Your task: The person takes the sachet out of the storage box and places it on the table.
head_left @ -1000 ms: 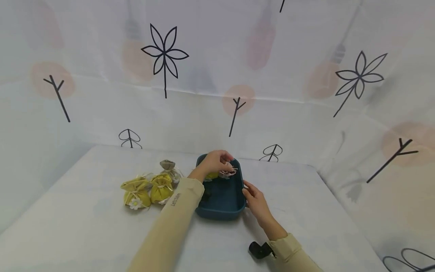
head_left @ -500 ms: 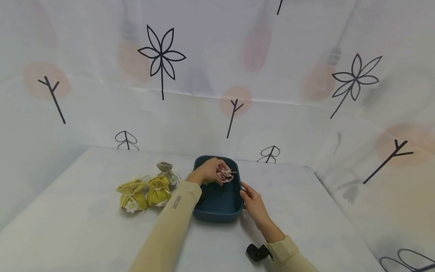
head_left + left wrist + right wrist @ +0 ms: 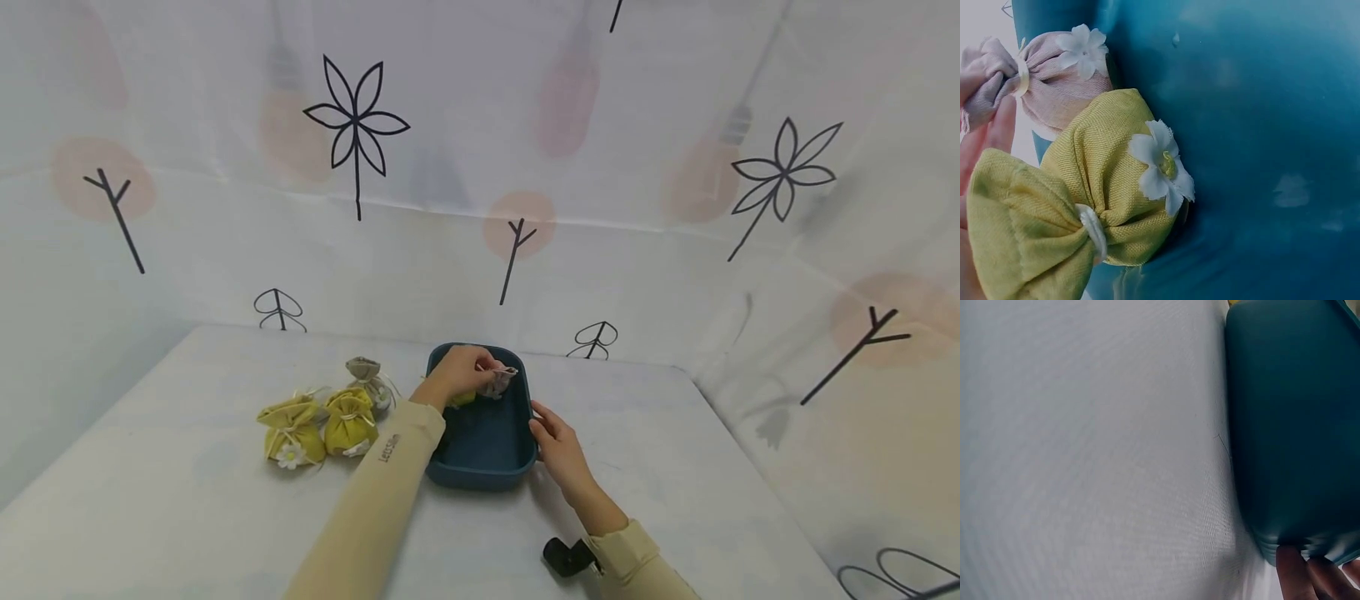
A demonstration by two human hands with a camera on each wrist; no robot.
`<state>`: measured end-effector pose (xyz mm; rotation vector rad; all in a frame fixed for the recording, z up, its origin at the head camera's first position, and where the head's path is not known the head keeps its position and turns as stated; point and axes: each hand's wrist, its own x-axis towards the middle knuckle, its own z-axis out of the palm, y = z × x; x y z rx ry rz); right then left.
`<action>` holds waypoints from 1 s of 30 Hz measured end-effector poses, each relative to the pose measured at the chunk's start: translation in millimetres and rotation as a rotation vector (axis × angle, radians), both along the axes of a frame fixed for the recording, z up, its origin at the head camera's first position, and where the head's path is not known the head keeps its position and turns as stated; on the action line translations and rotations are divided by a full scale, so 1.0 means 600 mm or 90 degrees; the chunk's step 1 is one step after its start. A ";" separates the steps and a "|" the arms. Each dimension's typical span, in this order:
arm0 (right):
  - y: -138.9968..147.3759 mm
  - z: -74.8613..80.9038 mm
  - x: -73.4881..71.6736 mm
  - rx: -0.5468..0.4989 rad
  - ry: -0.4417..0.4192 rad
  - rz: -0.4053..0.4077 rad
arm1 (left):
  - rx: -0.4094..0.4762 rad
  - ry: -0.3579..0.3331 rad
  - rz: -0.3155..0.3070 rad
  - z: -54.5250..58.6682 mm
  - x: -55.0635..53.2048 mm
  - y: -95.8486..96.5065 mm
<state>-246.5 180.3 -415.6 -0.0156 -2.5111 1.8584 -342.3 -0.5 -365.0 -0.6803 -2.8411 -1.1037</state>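
Observation:
My left hand (image 3: 459, 372) reaches into the blue bin (image 3: 480, 479) and pinches the gathered neck of a pink drawstring pouch (image 3: 497, 382). In the left wrist view, fingers lie at that neck, and the pink pouch (image 3: 1063, 87) carries a white fabric flower. Beside it in the bin sits a yellow drawstring pouch (image 3: 1107, 181), tied with a pale cord and also bearing a white flower. My right hand (image 3: 562, 454) rests against the bin's right outer wall. Its fingertips touch the wall (image 3: 1297, 456) in the right wrist view.
Left of the bin stand two yellow pouches (image 3: 294, 429) (image 3: 351, 423) and a grey-green pouch (image 3: 367, 382) on the white cloth-covered table (image 3: 187, 500). A black device (image 3: 566, 557) sits at the right wrist. Patterned fabric (image 3: 420, 267) hangs behind the table.
Inside the bin, the pink pouch has been turned from its gathered top facing me to a more upright pose, still held by my left hand. My right hand stays at the bin's side.

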 end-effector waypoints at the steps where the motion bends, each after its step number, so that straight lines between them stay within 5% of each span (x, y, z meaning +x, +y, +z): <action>1: 0.000 0.000 0.000 0.001 0.001 0.000 | 0.004 0.004 0.003 0.000 0.000 0.000; 19: -0.004 -0.001 0.001 0.009 -0.002 -0.009 | 0.084 0.050 0.027 0.006 -0.003 -0.005; 30: -0.002 -0.001 0.001 0.016 0.005 -0.006 | 0.130 0.058 0.031 0.041 0.016 -0.004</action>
